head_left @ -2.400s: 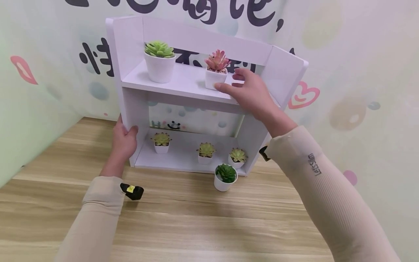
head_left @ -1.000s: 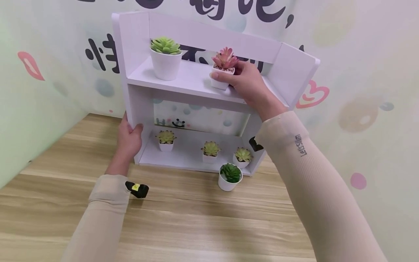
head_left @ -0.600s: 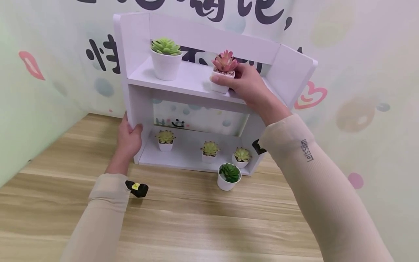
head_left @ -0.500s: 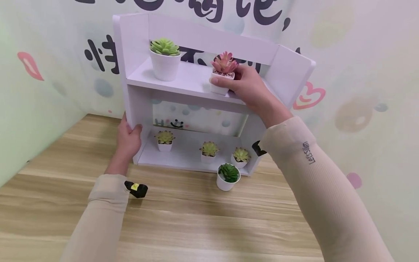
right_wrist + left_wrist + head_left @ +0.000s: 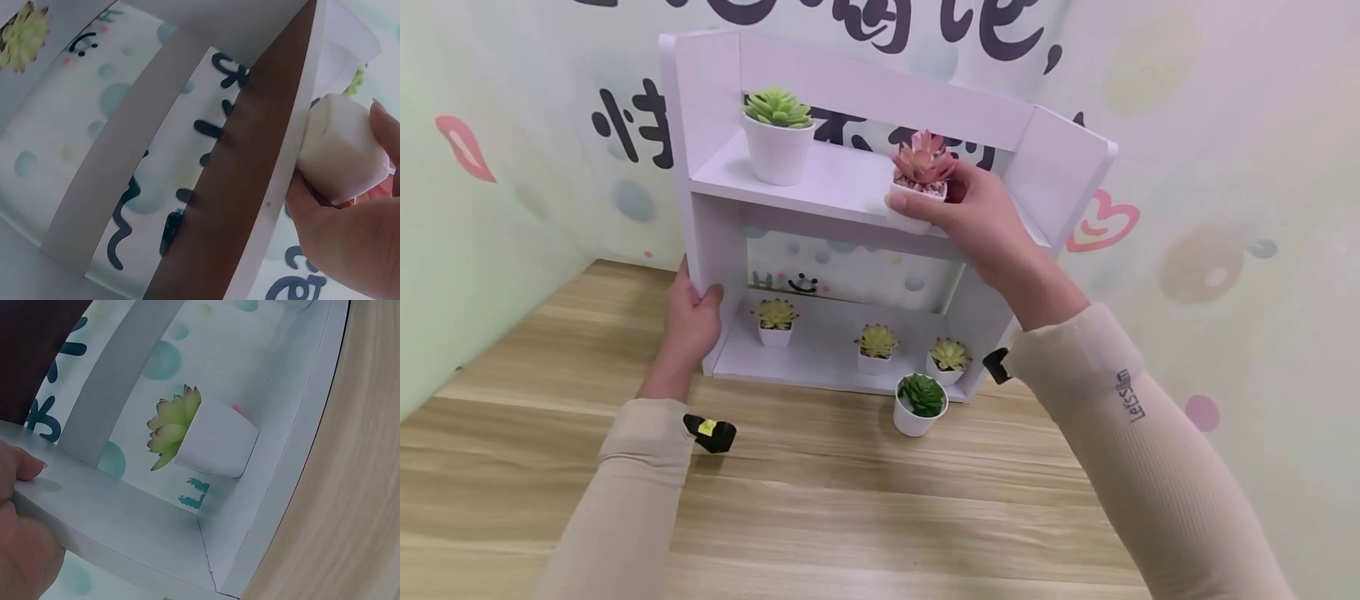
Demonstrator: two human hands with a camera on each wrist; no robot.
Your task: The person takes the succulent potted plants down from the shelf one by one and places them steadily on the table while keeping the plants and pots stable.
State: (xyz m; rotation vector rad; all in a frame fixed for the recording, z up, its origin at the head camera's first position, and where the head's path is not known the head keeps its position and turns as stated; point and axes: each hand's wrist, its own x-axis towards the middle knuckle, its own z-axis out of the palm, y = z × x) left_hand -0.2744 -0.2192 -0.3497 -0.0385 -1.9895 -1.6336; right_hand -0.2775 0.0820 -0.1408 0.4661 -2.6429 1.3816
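Note:
In the head view my right hand (image 5: 988, 225) pinches the white square pot of a pink succulent (image 5: 922, 162), thumb on the near side. The pot overlaps the front edge of the upper board of a white two-tier shelf (image 5: 850, 185); the right wrist view shows the pot (image 5: 344, 150) right at that edge. My left hand (image 5: 692, 325) grips the shelf's left side panel, its thumb on the inner face and its other fingers mostly hidden behind. A light green succulent (image 5: 777, 137) in a round white pot stands upper left.
Along the lower board stand small yellow-green succulents: one at left (image 5: 775, 325), one mid-right (image 5: 876, 346) and one at the right end (image 5: 948, 358). A dark green potted succulent (image 5: 919, 404) stands on the wooden table (image 5: 820, 500) before the shelf. A printed wall hanging (image 5: 1225, 167) is behind.
My right hand has taken hold of the pink succulent's pot and drawn it forward, to the front edge of the upper board. The left hand has kept its grip on the side panel.

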